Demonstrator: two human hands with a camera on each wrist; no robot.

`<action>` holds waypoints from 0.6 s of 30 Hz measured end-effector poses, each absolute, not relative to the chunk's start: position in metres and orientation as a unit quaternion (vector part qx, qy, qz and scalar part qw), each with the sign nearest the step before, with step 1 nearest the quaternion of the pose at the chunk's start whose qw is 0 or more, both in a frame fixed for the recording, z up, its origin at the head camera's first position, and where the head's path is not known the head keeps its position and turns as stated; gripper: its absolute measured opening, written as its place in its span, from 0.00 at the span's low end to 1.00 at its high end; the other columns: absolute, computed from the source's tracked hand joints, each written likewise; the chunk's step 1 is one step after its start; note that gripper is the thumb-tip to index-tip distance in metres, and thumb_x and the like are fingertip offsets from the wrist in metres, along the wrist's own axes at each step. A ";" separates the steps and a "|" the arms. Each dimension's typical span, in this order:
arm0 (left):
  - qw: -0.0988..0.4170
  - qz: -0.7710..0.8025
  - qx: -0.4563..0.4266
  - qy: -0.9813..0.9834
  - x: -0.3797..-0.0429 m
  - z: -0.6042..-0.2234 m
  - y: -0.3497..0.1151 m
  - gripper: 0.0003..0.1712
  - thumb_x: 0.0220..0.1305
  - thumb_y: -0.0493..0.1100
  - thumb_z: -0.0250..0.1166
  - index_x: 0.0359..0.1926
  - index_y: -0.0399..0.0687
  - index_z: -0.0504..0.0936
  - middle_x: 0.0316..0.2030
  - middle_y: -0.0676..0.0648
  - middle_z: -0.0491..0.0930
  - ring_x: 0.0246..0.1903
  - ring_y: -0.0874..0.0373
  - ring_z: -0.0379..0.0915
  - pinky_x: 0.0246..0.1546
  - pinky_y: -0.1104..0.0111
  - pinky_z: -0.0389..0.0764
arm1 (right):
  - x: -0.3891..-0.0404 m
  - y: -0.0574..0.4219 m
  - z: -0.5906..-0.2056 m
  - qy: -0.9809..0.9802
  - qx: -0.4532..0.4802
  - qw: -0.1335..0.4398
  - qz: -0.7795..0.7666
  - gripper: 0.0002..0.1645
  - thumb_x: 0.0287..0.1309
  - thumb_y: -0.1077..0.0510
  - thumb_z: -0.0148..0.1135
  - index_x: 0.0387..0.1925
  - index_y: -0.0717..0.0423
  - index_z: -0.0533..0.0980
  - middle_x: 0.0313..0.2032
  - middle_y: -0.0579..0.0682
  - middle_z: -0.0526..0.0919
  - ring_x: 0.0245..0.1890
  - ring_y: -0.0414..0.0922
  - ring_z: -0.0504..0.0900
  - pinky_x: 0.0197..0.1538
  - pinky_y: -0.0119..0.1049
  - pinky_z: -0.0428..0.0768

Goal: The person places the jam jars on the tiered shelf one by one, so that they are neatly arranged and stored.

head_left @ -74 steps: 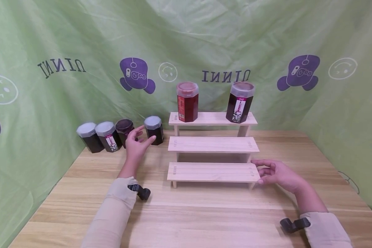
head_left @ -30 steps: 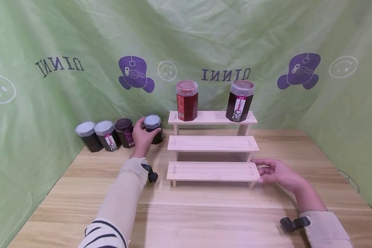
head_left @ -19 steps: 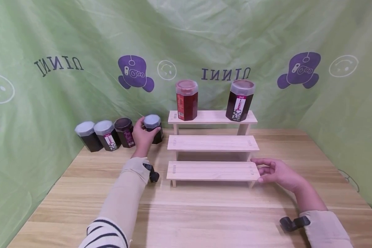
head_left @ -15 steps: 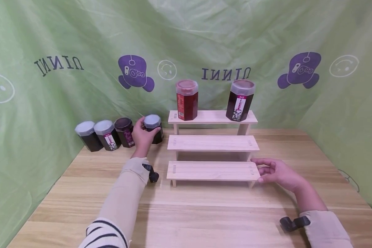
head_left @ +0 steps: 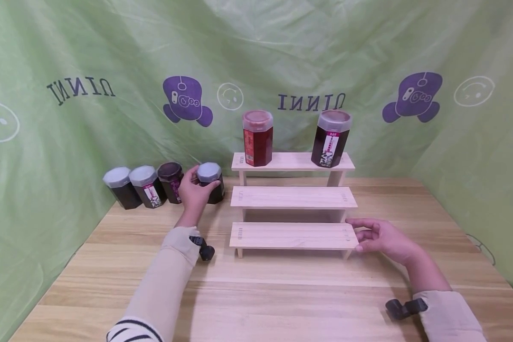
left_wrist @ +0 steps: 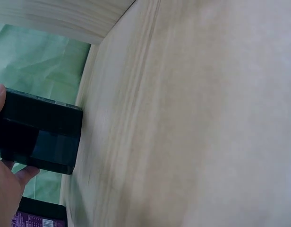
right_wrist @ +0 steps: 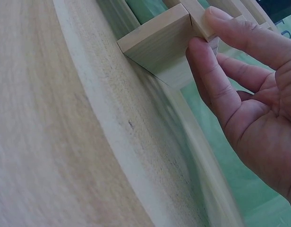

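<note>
My left hand (head_left: pixel 192 194) grips a dark octagonal jar (head_left: pixel 216 194) with a whitish lid, thumb on its near side and fingers behind. In the left wrist view the jar's dark body (left_wrist: pixel 41 127) is close to the wooden tabletop. My right hand (head_left: pixel 386 243) holds the right end of the lowest step of a three-step wooden display stand (head_left: pixel 292 236). The right wrist view shows thumb and forefinger pinching the board's end. On the top step stand a red jar (head_left: pixel 262 148) at left and a dark jar with a white-and-pink label (head_left: pixel 330 147) at right.
Left of my left hand, several jars stand in a row: two with whitish lids (head_left: pixel 117 176) (head_left: pixel 143 175) and one with a dark lid (head_left: pixel 170 172). A green printed curtain (head_left: pixel 256 52) hangs behind and beside the wooden table (head_left: pixel 256 304).
My left hand has reached the whitish-lidded jar, taken hold of it, and just now shifted it slightly toward me. The right hand has stayed at the stand's end.
</note>
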State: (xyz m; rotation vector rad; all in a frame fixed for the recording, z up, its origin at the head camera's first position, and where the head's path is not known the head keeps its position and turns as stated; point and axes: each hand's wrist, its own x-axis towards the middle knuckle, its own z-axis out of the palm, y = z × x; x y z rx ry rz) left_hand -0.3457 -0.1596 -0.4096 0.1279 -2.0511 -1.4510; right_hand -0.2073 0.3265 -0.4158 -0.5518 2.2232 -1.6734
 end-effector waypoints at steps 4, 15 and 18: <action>0.303 -0.558 0.047 -0.771 -0.340 -0.410 -0.161 0.45 0.38 0.40 0.83 0.61 0.36 0.74 0.51 0.35 0.79 0.49 0.44 0.77 0.53 0.58 0.77 | -0.207 0.326 -0.415 0.774 -0.189 0.153 -0.584 0.46 0.51 0.72 0.67 0.67 0.80 0.54 0.47 0.61 0.80 0.44 0.45 0.83 0.46 0.34 0.83; 0.289 -0.576 0.043 -0.764 -0.325 -0.411 -0.166 0.45 0.36 0.41 0.84 0.60 0.39 0.76 0.49 0.37 0.80 0.48 0.46 0.77 0.52 0.57 0.78 | -0.204 0.323 -0.411 0.777 -0.181 0.152 -0.584 0.45 0.50 0.72 0.67 0.67 0.79 0.55 0.46 0.64 0.80 0.43 0.45 0.82 0.47 0.33 0.82; 0.290 -0.576 0.032 -0.764 -0.321 -0.412 -0.168 0.45 0.36 0.41 0.84 0.59 0.39 0.76 0.48 0.37 0.80 0.46 0.46 0.77 0.50 0.57 0.78 | -0.204 0.323 -0.411 0.776 -0.181 0.152 -0.584 0.46 0.50 0.72 0.67 0.66 0.79 0.54 0.47 0.66 0.79 0.44 0.45 0.82 0.47 0.34 0.82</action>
